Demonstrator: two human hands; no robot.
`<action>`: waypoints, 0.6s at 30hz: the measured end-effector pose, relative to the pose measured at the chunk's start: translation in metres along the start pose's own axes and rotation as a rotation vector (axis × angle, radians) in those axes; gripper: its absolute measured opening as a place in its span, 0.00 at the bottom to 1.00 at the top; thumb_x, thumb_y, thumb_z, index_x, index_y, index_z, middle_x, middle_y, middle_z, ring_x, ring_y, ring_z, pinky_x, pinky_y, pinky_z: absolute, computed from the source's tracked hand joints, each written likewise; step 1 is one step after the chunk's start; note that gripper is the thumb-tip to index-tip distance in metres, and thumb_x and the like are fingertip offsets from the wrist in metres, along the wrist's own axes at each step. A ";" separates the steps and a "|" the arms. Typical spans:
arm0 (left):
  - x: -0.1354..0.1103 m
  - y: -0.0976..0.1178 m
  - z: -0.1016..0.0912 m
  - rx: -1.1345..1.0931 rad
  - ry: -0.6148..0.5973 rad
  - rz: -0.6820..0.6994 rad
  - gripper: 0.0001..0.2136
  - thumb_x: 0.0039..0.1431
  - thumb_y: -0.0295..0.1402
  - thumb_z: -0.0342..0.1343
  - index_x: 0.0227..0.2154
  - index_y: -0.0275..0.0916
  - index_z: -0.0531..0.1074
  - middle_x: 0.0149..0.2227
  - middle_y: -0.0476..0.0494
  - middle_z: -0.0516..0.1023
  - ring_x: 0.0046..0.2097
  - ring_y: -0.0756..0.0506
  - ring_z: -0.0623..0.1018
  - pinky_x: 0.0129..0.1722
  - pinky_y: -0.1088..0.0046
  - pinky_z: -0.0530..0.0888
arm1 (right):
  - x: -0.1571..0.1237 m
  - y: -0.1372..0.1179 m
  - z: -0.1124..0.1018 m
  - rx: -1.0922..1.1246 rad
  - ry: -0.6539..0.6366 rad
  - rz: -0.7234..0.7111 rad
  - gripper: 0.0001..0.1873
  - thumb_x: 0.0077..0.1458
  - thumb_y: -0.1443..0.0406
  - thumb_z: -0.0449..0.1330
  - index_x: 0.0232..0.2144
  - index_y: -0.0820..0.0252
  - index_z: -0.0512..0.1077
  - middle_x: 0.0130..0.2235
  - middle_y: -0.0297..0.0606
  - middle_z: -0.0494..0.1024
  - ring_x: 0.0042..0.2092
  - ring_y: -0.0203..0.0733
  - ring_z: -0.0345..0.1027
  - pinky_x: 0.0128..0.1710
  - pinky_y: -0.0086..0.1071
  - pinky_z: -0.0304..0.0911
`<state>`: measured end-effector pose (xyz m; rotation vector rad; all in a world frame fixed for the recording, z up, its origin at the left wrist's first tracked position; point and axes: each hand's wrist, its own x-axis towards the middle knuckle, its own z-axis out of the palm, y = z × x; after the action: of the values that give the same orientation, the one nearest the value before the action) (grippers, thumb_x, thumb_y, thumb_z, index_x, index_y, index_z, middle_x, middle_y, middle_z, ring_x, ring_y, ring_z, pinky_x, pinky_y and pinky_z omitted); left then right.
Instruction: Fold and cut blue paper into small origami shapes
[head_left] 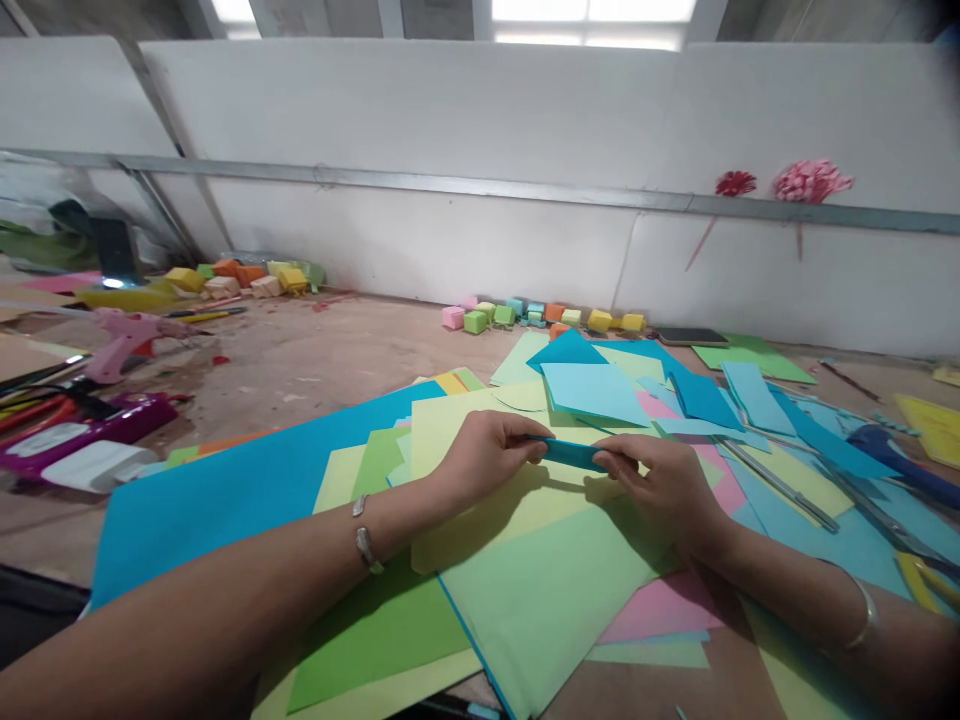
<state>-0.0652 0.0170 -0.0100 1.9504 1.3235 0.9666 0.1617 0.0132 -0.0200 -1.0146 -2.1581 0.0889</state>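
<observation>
Between my two hands stretches a narrow folded strip of blue paper [572, 454], held a little above the coloured sheets. My left hand [486, 455] pinches its left end between thumb and fingers. At the other end, my right hand [664, 485] grips the strip the same way. Beneath lie a pale yellow sheet [450, 520], a light green sheet [540, 580] and a large blue sheet [225, 500]. Folded light blue paper [596, 392] rests just beyond my hands.
Scissors [900, 530] and metal tweezers [780, 485] lie at the right among blue paper pieces. A pink glue gun [120, 340], a purple power strip [97, 430] and a white plug [101, 465] sit at the left. Small paper cubes [475, 322] line the wall.
</observation>
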 end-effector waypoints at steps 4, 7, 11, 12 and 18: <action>0.001 -0.001 0.000 -0.002 0.020 0.012 0.09 0.51 0.25 0.59 0.34 0.40 0.82 0.27 0.48 0.83 0.30 0.47 0.79 0.32 0.74 0.73 | 0.002 -0.001 -0.001 0.033 -0.012 0.056 0.10 0.58 0.63 0.57 0.35 0.60 0.78 0.29 0.36 0.81 0.24 0.36 0.68 0.25 0.29 0.62; 0.000 0.002 0.001 -0.051 0.006 0.004 0.10 0.50 0.24 0.60 0.35 0.40 0.82 0.26 0.49 0.83 0.30 0.47 0.80 0.34 0.73 0.74 | 0.004 -0.003 -0.002 0.019 -0.053 0.043 0.09 0.57 0.64 0.57 0.31 0.60 0.77 0.24 0.34 0.78 0.22 0.35 0.65 0.22 0.28 0.59; 0.002 0.005 0.000 -0.282 -0.015 -0.254 0.09 0.50 0.26 0.61 0.34 0.37 0.82 0.24 0.47 0.82 0.27 0.47 0.79 0.29 0.74 0.73 | 0.004 -0.006 0.000 -0.038 0.005 -0.064 0.11 0.58 0.66 0.57 0.25 0.60 0.74 0.22 0.33 0.75 0.23 0.34 0.63 0.23 0.28 0.57; 0.003 0.005 -0.001 -0.334 0.002 -0.292 0.08 0.49 0.26 0.62 0.34 0.36 0.82 0.23 0.47 0.81 0.26 0.48 0.78 0.28 0.74 0.72 | 0.004 -0.006 0.001 -0.064 0.044 -0.106 0.11 0.58 0.66 0.56 0.26 0.60 0.75 0.23 0.34 0.75 0.23 0.34 0.64 0.24 0.28 0.58; 0.002 0.008 0.000 -0.717 0.086 -0.325 0.14 0.50 0.31 0.66 0.40 0.34 0.77 0.34 0.42 0.82 0.37 0.47 0.79 0.40 0.70 0.75 | 0.002 -0.014 0.000 -0.284 0.333 -0.381 0.11 0.55 0.73 0.57 0.24 0.57 0.71 0.22 0.33 0.72 0.26 0.36 0.63 0.27 0.30 0.59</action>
<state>-0.0604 0.0160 -0.0032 1.1291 1.0824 1.1598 0.1521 0.0055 -0.0139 -0.6899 -2.0443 -0.5420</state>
